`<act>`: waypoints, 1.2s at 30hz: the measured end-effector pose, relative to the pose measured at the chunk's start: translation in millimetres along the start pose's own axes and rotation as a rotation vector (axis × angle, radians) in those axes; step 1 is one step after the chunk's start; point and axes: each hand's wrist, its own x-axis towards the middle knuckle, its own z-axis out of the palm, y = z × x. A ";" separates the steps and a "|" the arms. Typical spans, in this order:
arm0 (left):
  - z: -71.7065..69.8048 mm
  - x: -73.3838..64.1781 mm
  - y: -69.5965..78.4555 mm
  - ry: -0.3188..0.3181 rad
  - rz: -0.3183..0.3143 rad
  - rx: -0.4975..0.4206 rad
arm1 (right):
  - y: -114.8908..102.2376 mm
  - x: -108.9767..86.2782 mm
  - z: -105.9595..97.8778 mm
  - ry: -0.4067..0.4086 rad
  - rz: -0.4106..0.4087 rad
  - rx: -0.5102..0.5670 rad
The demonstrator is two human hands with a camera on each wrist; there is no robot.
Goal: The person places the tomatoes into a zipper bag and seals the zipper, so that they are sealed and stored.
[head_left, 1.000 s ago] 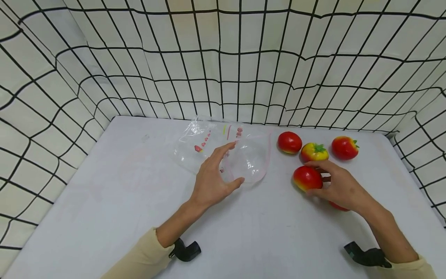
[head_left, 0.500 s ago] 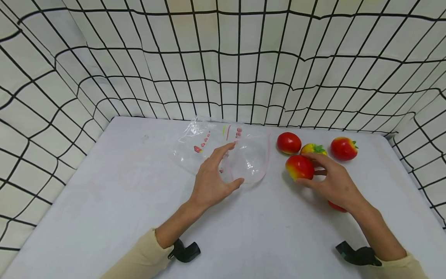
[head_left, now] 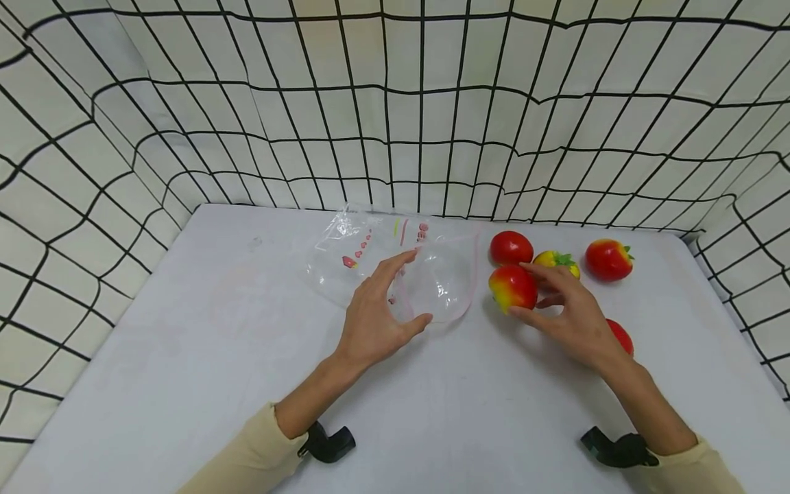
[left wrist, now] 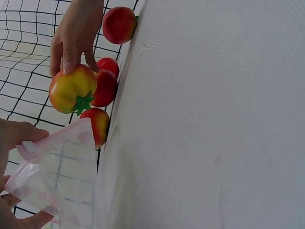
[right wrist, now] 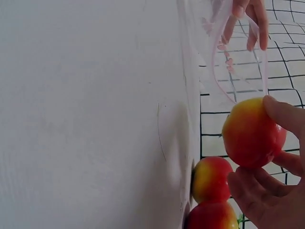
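A red-and-yellow tomato (head_left: 513,288) is held by my right hand (head_left: 570,319) between thumb and fingers, to the right of the bag. The left wrist view shows its green star-shaped leaves. At centre, my left hand (head_left: 373,319) has thumb and fingers spread wide at the mouth of a clear plastic zip bag (head_left: 444,281). Seen from the left wrist, the thumb lies by a small white slider on the pink rim, and the bag's mouth (left wrist: 35,155) gapes between thumb and fingers. The bag's body spreads behind this hand, with small red prints on it.
Behind the right hand are a red tomato (head_left: 511,248), a yellow one (head_left: 557,262) with green leaves, and another red one (head_left: 609,260). One more tomato (head_left: 620,335) is partly hidden by the right hand. Black wire grid (head_left: 422,116) borders the white table (head_left: 185,357).
My right hand has carried the tomato left and slightly toward the back, closer to the bag. The tomato behind that hand shows more now. The left hand and bag have stayed put.
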 end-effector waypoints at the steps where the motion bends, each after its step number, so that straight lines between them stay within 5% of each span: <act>1: -0.1 0.2 0.2 0.001 -0.001 0.002 | -0.4 0.8 1.6 0.009 -0.006 0.007; 16: 1.5 -0.3 0.6 0.000 -0.007 -0.001 | -10.7 1.0 11.7 0.089 -0.008 0.154; 36: 1.6 2.0 1.4 -0.009 -0.001 -0.027 | -22.0 15.1 29.4 0.060 -0.010 0.200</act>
